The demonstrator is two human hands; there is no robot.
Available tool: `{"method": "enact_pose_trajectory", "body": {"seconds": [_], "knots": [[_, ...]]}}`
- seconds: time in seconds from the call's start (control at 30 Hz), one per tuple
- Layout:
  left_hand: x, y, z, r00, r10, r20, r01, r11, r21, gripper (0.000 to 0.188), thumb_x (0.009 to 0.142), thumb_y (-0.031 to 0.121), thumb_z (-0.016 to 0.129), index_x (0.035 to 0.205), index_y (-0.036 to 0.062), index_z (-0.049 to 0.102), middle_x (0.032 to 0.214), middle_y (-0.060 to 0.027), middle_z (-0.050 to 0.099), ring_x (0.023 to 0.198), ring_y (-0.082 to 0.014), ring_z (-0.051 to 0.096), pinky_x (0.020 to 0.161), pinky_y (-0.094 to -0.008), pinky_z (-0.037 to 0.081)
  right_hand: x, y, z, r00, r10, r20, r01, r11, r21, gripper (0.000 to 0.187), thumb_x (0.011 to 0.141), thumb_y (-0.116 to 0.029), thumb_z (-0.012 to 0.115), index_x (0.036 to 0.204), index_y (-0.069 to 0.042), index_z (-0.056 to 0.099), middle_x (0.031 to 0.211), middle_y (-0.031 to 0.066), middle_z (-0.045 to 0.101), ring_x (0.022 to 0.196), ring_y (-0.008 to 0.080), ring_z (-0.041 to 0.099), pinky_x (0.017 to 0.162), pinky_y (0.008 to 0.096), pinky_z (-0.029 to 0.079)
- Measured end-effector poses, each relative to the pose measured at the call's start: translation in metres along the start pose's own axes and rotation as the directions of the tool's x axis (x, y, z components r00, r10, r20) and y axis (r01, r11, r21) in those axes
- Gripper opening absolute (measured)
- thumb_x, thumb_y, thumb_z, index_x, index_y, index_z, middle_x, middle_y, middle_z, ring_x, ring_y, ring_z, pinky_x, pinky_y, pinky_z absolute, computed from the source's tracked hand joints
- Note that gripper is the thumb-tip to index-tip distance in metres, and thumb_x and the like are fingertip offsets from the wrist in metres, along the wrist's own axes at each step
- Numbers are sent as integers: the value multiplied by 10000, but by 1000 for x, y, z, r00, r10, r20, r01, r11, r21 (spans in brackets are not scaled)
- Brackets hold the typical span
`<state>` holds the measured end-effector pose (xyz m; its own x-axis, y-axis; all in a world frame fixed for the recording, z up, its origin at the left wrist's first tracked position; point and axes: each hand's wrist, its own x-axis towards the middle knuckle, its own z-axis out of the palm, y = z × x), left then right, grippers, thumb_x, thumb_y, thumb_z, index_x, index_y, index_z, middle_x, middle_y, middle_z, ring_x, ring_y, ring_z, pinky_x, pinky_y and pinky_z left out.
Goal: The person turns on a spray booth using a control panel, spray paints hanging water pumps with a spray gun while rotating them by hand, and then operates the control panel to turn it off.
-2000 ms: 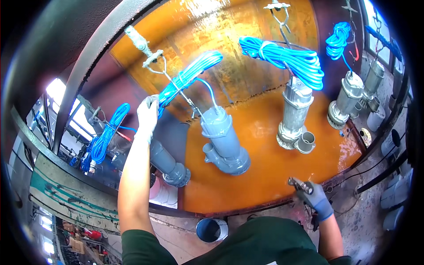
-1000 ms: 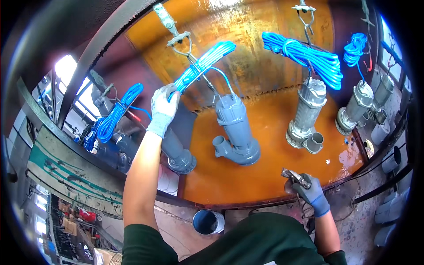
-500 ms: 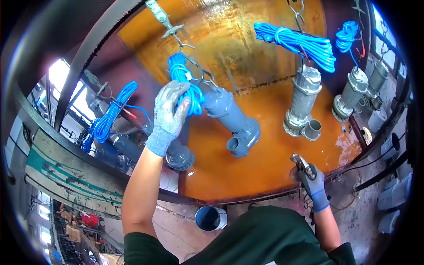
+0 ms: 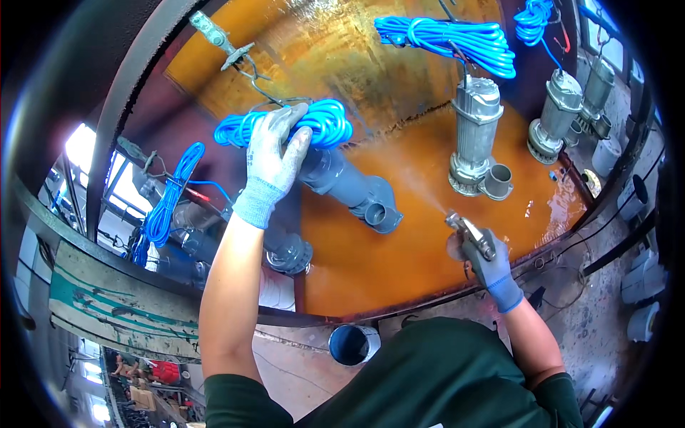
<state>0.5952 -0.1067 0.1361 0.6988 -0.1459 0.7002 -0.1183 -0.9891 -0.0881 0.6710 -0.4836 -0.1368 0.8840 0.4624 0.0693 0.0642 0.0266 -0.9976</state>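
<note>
My gloved left hand (image 4: pixel 273 153) grips a coil of blue cable (image 4: pixel 330 123) at the top of a hanging pump. That pump (image 4: pixel 346 187) is coated grey-blue and hangs tilted, its outlet toward the lower right. A chain with a hook (image 4: pixel 253 78) runs above the coil. In my gloved right hand (image 4: pixel 494 265) is a spray gun (image 4: pixel 472 235), pointing up and left. A pale mist (image 4: pixel 417 187) streams from its nozzle toward the pump. My left fingers partly cover the cable.
Bare-metal pumps (image 4: pixel 474 135) hang to the right with their own blue coils (image 4: pixel 449 43). Grey-painted pumps (image 4: pixel 287 251) hang at the left beside another cable coil (image 4: pixel 175 192). Behind is an orange-stained booth wall (image 4: pixel 407 264). A bucket (image 4: pixel 354 345) stands below; white buckets (image 4: pixel 637 278) line the right.
The coil has swung crosswise and the grey pump has turned and shifted left with my left hand's hold. My spray gun has risen slightly leftward, and mist now leaves it.
</note>
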Motion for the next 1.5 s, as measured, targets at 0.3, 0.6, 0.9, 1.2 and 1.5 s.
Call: {"method": "enact_pose_trajectory", "body": {"seconds": [0.3,0.6,0.9,1.2,1.5], "knots": [[19,-4,11,999,34,21,-35,999,9,428,984,294,719,1341,57,723,1318,-164,727,1252,-355,640,1129,-459,454,-5,-24,4,970,-6,245,-50,974,221,133,969,-52,707,1065,39,693,921,105,751,837,147,711,794,313,586],[22,-1,19,999,-6,53,6,1000,0,403,1021,224,688,1373,28,707,1346,-176,715,1281,-324,628,1153,-431,449,-4,-44,0,953,-10,303,-4,999,46,115,980,-65,712,1024,30,663,907,100,756,820,150,719,763,331,587],[40,-1,27,995,54,82,-63,991,118,446,1010,276,697,1387,39,701,1350,-184,715,1283,-350,622,1143,-444,452,-13,-24,-2,941,-132,311,117,991,65,155,919,-44,769,1039,17,692,908,108,762,814,172,731,755,329,593],[72,-8,49,981,51,185,-74,990,123,551,1011,371,696,1437,26,654,1427,-209,672,1336,-381,621,1163,-457,460,-18,-30,-8,873,-231,430,314,940,-132,190,894,-113,827,1035,-40,724,894,154,745,793,315,747,755,382,573],[99,-7,64,945,-91,315,33,982,185,624,1029,491,637,1457,38,630,1434,-198,671,1329,-379,632,1135,-452,482,-14,-17,-3,971,-28,237,10,997,76,142,961,-95,747,1054,4,703,884,124,753,810,157,714,750,314,553]]}}
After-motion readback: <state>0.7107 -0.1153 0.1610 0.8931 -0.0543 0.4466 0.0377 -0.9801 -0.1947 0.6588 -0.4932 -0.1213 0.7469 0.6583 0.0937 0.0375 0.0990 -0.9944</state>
